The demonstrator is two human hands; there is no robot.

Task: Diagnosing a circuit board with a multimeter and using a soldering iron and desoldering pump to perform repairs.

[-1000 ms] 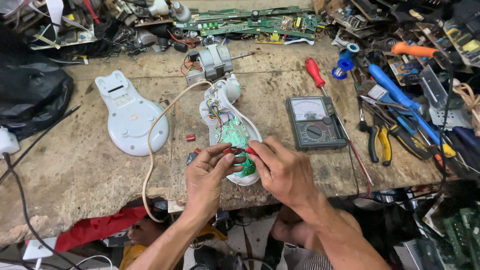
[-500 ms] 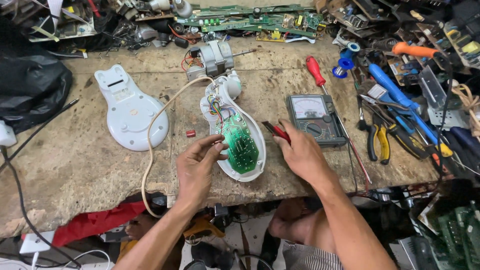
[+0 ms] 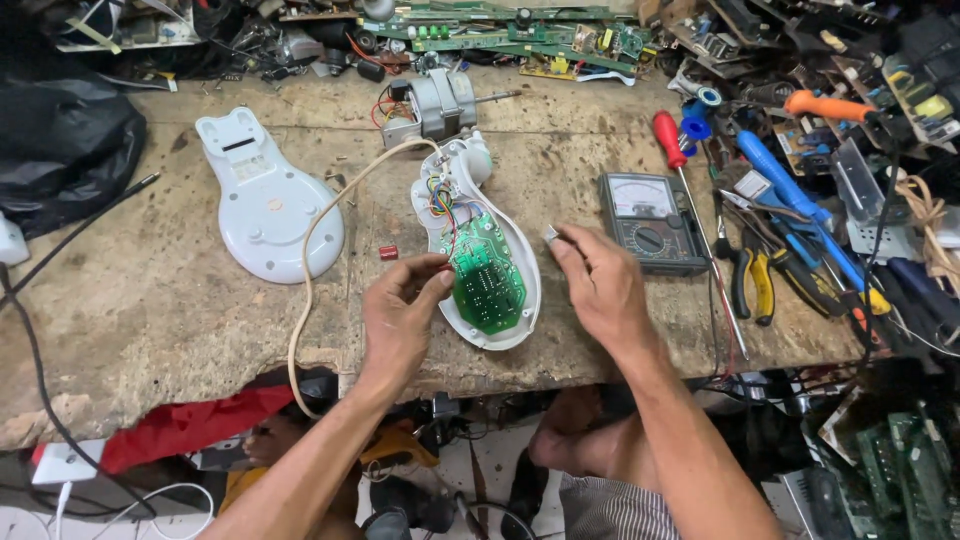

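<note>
An open white appliance housing [image 3: 523, 300] lies on the workbench with a green circuit board [image 3: 485, 285] inside and coloured wires at its top. My left hand [image 3: 400, 315] pinches the left edge of the board with thumb and forefinger. My right hand [image 3: 597, 285] hovers just right of the housing and holds a small grey part [image 3: 550, 235] at its fingertips. A cream cable [image 3: 308, 290] runs from the housing over the bench's front edge.
A white cover [image 3: 265, 205] lies to the left, with a small red piece [image 3: 388, 253] between it and the housing. A motor [image 3: 432, 103] sits behind. A multimeter [image 3: 650, 220], a red screwdriver [image 3: 668, 135], pliers [image 3: 752, 282] and other tools crowd the right. At far left is a black bag [image 3: 60, 140].
My right hand has left the board and moved right and up, now with a small grey part at its fingertips. My left hand has shifted to the board's left edge.
</note>
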